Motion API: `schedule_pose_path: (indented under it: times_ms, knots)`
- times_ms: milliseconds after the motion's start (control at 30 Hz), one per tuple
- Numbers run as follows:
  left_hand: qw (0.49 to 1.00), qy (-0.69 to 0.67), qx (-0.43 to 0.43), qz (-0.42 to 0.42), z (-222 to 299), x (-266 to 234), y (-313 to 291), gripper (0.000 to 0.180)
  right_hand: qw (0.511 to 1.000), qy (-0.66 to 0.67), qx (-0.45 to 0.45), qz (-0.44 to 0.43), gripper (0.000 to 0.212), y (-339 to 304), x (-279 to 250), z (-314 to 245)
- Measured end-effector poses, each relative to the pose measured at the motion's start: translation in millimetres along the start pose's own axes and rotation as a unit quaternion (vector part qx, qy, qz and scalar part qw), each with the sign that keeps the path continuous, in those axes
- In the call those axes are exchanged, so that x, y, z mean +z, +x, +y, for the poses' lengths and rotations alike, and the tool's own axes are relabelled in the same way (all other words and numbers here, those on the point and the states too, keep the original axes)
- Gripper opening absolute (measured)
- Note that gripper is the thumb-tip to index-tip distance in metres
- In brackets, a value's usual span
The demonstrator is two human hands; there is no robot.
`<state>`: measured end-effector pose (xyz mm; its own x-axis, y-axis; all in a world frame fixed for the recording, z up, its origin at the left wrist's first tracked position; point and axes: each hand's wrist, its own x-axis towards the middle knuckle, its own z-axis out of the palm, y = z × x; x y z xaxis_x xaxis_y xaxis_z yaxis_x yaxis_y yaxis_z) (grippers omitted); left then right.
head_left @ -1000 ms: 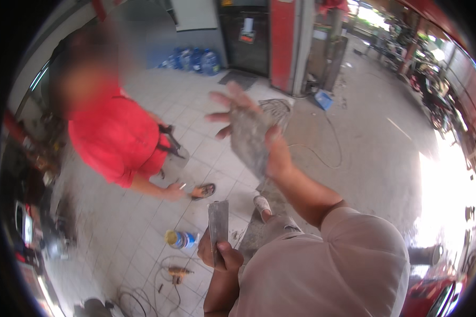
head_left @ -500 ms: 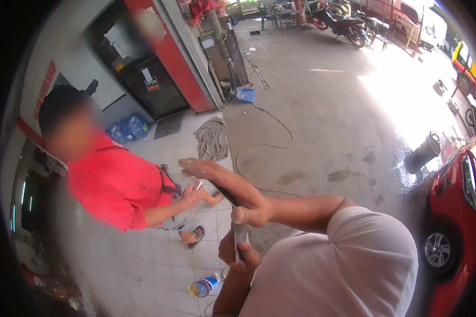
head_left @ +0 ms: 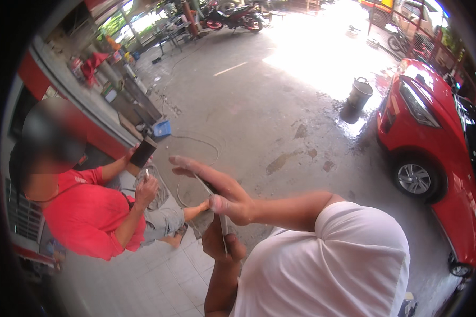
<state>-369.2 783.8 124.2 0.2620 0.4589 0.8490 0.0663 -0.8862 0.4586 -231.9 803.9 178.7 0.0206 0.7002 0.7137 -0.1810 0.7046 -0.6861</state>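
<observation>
My left hand (head_left: pixel 222 242) is closed around the lower end of a thin, flat grey plate (head_left: pixel 225 224), which shows almost edge-on. Above it, my right hand (head_left: pixel 222 193) lies along the same plate, its thumb on the near side and its dusty fingers stretched along the back. The plate's kind cannot be made out. To my left, a co-worker (head_left: pixel 90 211) in a red shirt holds a dark rectangular flat object (head_left: pixel 143 152) in one hand and a small whitish piece in the other hand (head_left: pixel 146 191).
A red car (head_left: pixel 423 137) stands at the right, with a dark bucket (head_left: pixel 360 93) on wet floor beside it. A blue dustpan (head_left: pixel 162 128) and a hose (head_left: pixel 203 141) lie on the concrete. Motorcycles (head_left: pixel 238 20) are parked at the back; white tiles (head_left: pixel 158 280) lie below the co-worker.
My view has swung right, bringing in more of the red car. The co-worker's dark rectangular object now shows. The jar on the tiles has left view. Both my hands keep hold of the plate.
</observation>
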Motion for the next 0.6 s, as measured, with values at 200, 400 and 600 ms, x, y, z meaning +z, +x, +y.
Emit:
schedule_pose_path:
  times_ms: [200,400,600]
  knots:
    - [0.994,-0.058,0.043,-0.087,3.6,63.9,9.3,0.058,0.961,-0.192,-0.135,0.142,0.112,-53.0,-32.5,-39.6]
    - [0.975,-0.099,0.065,-0.188,4.7,102.5,8.3,0.063,0.933,-0.284,-0.149,0.163,0.114,-74.8,-74.5,-70.5]
    - [0.958,-0.154,-0.006,-0.241,-21.2,112.4,-23.3,0.07,0.921,-0.315,-0.092,0.209,0.11,-101.1,-100.3,-87.0]
